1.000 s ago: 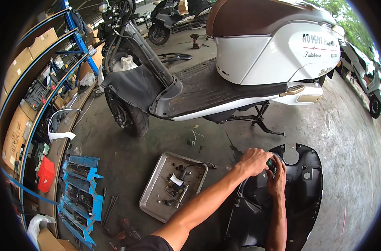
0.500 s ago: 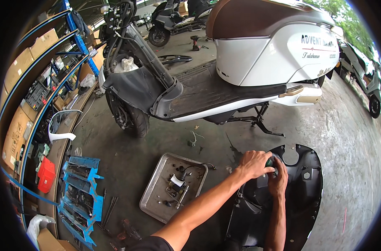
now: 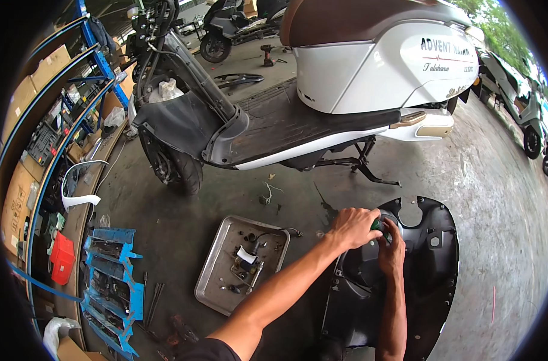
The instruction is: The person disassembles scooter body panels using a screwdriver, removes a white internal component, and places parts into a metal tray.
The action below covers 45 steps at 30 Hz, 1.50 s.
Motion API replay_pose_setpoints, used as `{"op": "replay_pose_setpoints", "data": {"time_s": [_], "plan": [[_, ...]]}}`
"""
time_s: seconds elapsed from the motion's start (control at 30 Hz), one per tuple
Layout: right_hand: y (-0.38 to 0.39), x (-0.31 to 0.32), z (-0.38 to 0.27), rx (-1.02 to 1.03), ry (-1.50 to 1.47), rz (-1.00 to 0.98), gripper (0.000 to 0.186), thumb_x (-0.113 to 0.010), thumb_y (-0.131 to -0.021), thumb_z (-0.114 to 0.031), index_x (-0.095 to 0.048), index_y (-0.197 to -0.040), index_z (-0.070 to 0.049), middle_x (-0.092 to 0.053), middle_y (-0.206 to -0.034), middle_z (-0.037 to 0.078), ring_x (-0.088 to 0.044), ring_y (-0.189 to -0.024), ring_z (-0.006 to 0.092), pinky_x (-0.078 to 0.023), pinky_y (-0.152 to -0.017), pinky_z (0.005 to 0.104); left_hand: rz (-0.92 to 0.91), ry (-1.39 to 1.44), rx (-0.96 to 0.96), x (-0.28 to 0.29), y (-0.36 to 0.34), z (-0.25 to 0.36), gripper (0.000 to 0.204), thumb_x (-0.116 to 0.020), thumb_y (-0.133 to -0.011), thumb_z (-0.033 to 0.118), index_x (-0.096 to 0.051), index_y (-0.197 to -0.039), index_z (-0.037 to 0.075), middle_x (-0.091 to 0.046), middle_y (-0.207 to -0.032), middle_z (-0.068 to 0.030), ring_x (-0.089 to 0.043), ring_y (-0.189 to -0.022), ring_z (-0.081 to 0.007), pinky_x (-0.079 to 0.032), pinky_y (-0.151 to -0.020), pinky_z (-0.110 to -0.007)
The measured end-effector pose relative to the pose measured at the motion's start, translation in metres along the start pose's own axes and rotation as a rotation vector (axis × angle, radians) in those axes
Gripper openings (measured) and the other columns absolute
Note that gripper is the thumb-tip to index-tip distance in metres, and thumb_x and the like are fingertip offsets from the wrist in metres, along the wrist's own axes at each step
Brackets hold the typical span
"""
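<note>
Both hands work close together over a black plastic scooter panel [image 3: 427, 265] that lies on the floor at the lower right. My left hand [image 3: 355, 227] comes across from the left, its fingers curled round a small green object [image 3: 376, 225] whose kind I cannot make out. Close against it, my right hand [image 3: 392, 249] has its fingertips bent toward the same spot; the fingers hide what lies between them. Left of the panel, a metal tray [image 3: 200, 291] carries small loose parts, among them a white curved piece [image 3: 246, 256] and a lock-like part with a cable.
Ahead stands a white scooter [image 3: 346, 78] on its stand, front cover off. A blue cantilever toolbox [image 3: 108, 289] lies open at left, beside a shelf rack [image 3: 96, 57] with boxes and a red case [image 3: 62, 259]. A cordless drill [image 3: 267, 55] sits behind the scooter.
The whole scene has shifted slightly left and up in the view. Both hands remain together over the black panel, with little change in their grip.
</note>
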State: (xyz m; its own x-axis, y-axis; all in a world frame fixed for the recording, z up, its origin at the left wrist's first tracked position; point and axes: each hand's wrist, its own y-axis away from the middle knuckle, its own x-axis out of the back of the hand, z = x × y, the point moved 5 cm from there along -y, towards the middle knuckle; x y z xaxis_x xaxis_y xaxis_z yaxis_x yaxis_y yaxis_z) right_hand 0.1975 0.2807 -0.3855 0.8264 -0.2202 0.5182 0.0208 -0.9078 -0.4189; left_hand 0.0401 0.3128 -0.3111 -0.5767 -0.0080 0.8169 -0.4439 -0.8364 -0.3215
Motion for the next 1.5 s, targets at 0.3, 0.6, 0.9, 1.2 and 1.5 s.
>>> {"op": "replay_pose_setpoints", "data": {"time_s": [0.3, 0.6, 0.9, 1.2, 1.5], "plan": [[0.014, -0.014, 0.005, 0.023, -0.008, 0.007, 0.048, -0.079, -0.078, -0.008, -0.061, -0.122, -0.004, -0.064, -0.115, 0.016, -0.061, -0.111, 0.0362, -0.049, -0.094, 0.0423, -0.189, -0.076, 0.227, -0.005, 0.012, -0.013, 0.052, -0.063, -0.09, 0.051, -0.064, -0.104, 0.0, -0.07, -0.085, -0.0226, -0.07, -0.082, -0.0411, -0.056, -0.071, -0.048], [0.007, -0.027, 0.065, -0.264, -0.476, -0.091, 0.043, -0.072, -0.091, -0.021, -0.054, -0.126, -0.003, -0.064, -0.121, 0.013, -0.059, -0.117, 0.0249, -0.045, -0.102, 0.0384, -0.113, -0.057, 0.24, -0.016, 0.006, -0.031, 0.056, -0.06, -0.089, 0.058, -0.069, -0.082, 0.004, -0.069, -0.081, -0.0246, -0.068, -0.082, -0.0451, -0.051, -0.07, -0.054], [0.01, -0.024, 0.088, -0.375, -0.698, -0.121, 0.039, -0.056, -0.103, -0.041, -0.062, -0.099, -0.003, -0.054, -0.084, -0.002, -0.047, -0.079, 0.0072, -0.04, -0.071, 0.0251, -0.066, 0.121, 0.081, -0.012, 0.0, 0.003, 0.044, -0.069, -0.087, 0.046, -0.068, -0.098, 0.003, -0.07, -0.085, -0.0198, -0.068, -0.083, -0.0414, -0.05, -0.072, -0.048], [0.01, -0.051, 0.101, -0.441, -0.526, -0.176, 0.047, -0.061, -0.098, -0.047, -0.064, -0.089, -0.001, -0.057, -0.079, 0.001, -0.05, -0.077, 0.0078, -0.041, -0.067, 0.0284, -0.107, 0.111, 0.051, -0.004, 0.013, -0.01, 0.037, -0.071, -0.087, 0.037, -0.068, -0.101, 0.003, -0.071, -0.087, -0.0194, -0.07, -0.085, -0.038, -0.052, -0.076, -0.045], [0.014, -0.048, 0.113, -0.542, -0.435, -0.228, 0.053, -0.062, -0.097, -0.051, -0.064, -0.082, 0.0, -0.055, -0.071, 0.002, -0.05, -0.071, 0.0094, -0.041, -0.063, 0.031, -0.005, 0.093, 0.017, -0.01, 0.012, -0.01, 0.043, -0.069, -0.088, 0.048, -0.07, -0.1, 0.007, -0.071, -0.083, -0.0189, -0.069, -0.083, -0.0414, -0.051, -0.073, -0.049]]}}
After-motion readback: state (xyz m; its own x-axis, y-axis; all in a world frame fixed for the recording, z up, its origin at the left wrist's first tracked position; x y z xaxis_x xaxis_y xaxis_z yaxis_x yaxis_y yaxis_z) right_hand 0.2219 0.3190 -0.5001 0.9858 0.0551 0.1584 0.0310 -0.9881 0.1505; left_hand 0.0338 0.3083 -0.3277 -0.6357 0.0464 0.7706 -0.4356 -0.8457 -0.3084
